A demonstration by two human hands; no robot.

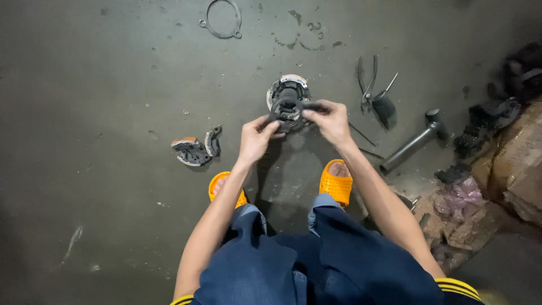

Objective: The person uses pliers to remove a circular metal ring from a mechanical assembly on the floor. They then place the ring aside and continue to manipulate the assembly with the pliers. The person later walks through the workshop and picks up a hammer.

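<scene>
Head view looks down at a squatting person whose left hand [255, 138] and right hand [329, 120] meet over a round, dark metal clutch assembly with a pale rim [287, 97], standing on the grey concrete floor [113, 85] just beyond two orange slippers [336, 183]. Both sets of fingers are pinched narrow on a curved black clutch shoe [293, 107] held across the assembly's near side. Doing this well probably means keeping both grips even and the shoe level, so nothing binds. Two removed shoes [195, 149] lie to the left; pliers [368, 85] and a black hammer [415, 141] rest to the right.
</scene>
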